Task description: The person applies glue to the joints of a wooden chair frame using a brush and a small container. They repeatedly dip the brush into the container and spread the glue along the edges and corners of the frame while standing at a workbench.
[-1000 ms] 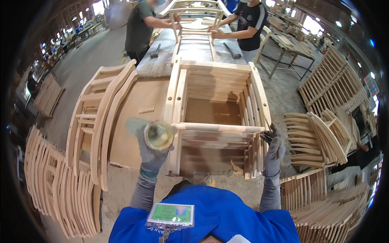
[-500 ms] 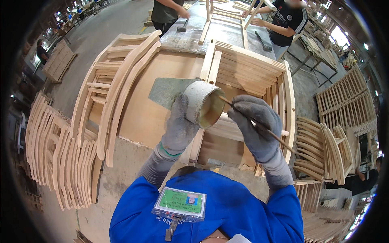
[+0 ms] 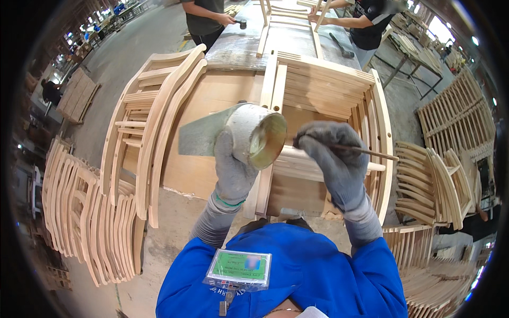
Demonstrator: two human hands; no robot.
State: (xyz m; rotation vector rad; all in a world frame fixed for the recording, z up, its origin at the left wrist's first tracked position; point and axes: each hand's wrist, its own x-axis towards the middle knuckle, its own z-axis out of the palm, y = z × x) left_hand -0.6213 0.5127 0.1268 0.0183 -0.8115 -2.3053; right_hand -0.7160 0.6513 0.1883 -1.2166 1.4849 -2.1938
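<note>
My left hand (image 3: pixel 233 169), in a grey glove, is closed around a whitish round cup (image 3: pixel 245 130). The cup is tilted, its mouth toward my right hand, with a yellowish wet-looking coating inside. A flat grey-green plate (image 3: pixel 204 132) sticks out from the cup's left side. My right hand (image 3: pixel 336 159), also gloved, pinches a thin brown stick (image 3: pixel 379 154) just right of the cup. The stick lies nearly level, its rear end pointing right; my fingers hide its front end. Below both hands stands a stack of pale wooden frames (image 3: pixel 328 79) with round rails.
Curved wooden chair parts (image 3: pixel 151 122) lean at the left, beside more stacked parts (image 3: pixel 90 217). Chair backs (image 3: pixel 419 180) stand at the right. Across the metal-topped table (image 3: pixel 233 47), one person holds a mallet (image 3: pixel 241 24); another handles a chair frame (image 3: pixel 291 24). A hammer (image 3: pixel 342 46) lies there.
The stick has come out of the cup's mouth and turned more level. The cup has shifted slightly left. Across the table, a person has picked up the mallet.
</note>
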